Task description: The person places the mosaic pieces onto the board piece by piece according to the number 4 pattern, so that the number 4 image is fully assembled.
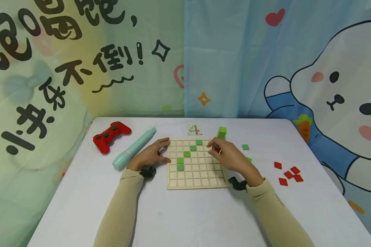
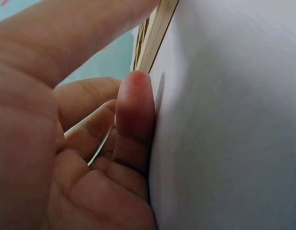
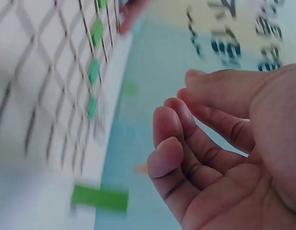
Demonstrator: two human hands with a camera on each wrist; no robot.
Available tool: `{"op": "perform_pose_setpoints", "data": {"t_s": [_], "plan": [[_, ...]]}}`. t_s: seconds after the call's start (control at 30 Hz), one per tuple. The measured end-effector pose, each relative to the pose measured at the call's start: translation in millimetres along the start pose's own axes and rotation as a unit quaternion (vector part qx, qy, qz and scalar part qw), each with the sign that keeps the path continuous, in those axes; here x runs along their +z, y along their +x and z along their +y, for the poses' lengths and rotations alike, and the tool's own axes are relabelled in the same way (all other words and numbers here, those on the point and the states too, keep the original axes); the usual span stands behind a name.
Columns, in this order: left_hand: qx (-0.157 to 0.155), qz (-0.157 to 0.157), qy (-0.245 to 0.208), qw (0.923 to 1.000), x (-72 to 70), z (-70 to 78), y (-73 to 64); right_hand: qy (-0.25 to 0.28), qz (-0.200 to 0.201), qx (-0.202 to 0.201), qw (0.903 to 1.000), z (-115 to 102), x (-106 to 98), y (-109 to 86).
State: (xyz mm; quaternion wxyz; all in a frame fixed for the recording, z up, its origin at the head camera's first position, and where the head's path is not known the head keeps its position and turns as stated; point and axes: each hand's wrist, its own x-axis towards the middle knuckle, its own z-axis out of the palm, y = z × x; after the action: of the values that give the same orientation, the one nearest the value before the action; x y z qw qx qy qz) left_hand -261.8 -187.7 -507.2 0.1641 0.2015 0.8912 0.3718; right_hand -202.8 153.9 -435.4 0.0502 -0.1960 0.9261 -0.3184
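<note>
A pale wooden grid board (image 1: 201, 176) lies flat on the white table, with several green square tiles (image 1: 187, 154) in its cells, most of them along a diagonal. At its left edge is my left hand (image 1: 151, 155), thumb and fingers spread and relaxed against the side. In the left wrist view the board's edge (image 2: 157, 36) is just beyond the fingers. My right hand (image 1: 228, 155) hovers over the board's upper right part. Its fingers are loosely bent, and I see nothing between thumb and fingertips (image 3: 168, 122) in the right wrist view.
Behind the board lie a small patterned grid card (image 1: 194, 129) and a green block (image 1: 222, 132). Loose green tiles (image 1: 245, 147) and several red tiles (image 1: 288, 175) are to the right. A turquoise cylindrical device (image 1: 134, 148) and a red game controller (image 1: 111, 136) lie left.
</note>
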Motion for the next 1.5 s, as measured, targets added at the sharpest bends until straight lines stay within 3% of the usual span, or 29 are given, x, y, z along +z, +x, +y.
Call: {"op": "perform_pose_setpoints", "data": {"t_s": [0.13, 0.23, 0.43, 0.6, 0.87, 1.1, 1.5], "plan": [[-0.001, 0.0, 0.004, 1.0, -0.7, -1.8, -1.8, -0.005, 0.042, 0.041, 0.9982, 27.1, -21.0, -16.0], [-0.001, 0.003, 0.005, 1.0, -2.5, -2.4, -3.5, -0.011, 0.056, 0.065, 0.9963, 41.6, -25.1, -25.6], [0.002, 0.002, 0.002, 1.0, -4.4, -5.0, -4.3, -0.02, 0.095, 0.08, 0.9921, 56.4, -11.9, -37.2], [0.003, 0.005, 0.004, 1.0, -4.7, -6.0, -3.8, -0.04, 0.118, 0.115, 0.9856, 66.6, -3.8, -41.6], [0.004, 0.005, 0.002, 1.0, -4.4, -3.8, -2.7, -0.052, 0.054, 0.165, 0.9835, 88.3, -12.0, -49.5], [0.008, 0.001, -0.002, 1.0, -1.7, 0.6, -1.5, -0.042, 0.01, 0.218, 0.975, 102.9, -22.3, -65.5], [0.008, 0.0, -0.008, 0.9999, -2.2, 2.0, -1.3, -0.052, 0.003, 0.204, 0.9775, 113.2, -24.4, -67.7]]}}
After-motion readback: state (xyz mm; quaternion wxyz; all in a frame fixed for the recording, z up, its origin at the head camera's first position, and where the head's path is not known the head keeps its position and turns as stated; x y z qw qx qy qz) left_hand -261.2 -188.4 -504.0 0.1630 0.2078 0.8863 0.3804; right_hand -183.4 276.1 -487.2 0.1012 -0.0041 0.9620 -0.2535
